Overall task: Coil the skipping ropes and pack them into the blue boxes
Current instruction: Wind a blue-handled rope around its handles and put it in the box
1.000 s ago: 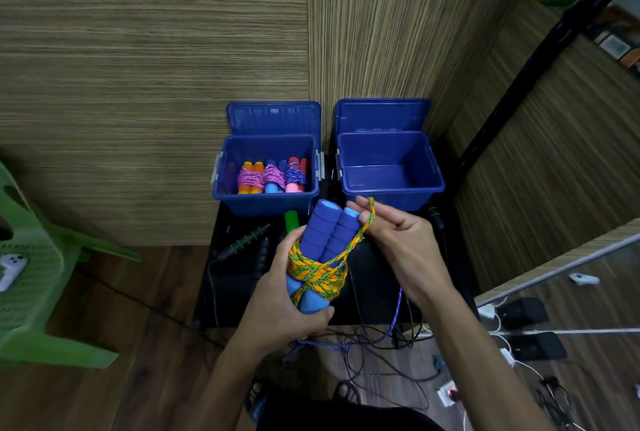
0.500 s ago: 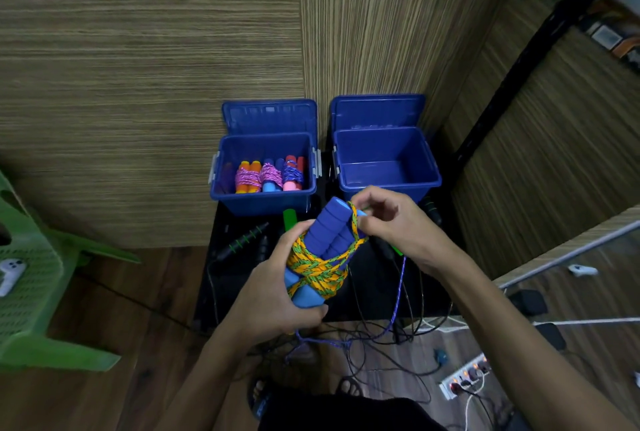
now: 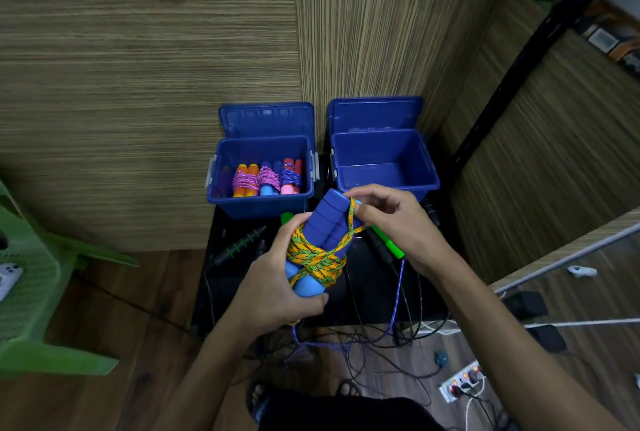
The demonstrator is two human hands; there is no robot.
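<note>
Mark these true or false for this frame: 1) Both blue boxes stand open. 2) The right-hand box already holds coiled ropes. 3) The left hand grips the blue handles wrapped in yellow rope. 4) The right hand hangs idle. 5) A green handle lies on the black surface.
1) True: the left box and the right box both have lids up.
2) False: it shows no ropes; the coiled ropes sit in the left box.
3) True: the left hand holds the blue handles bound by yellow rope.
4) False: the right hand pinches the rope near the handle tops.
5) True: the green handle lies there.
</note>
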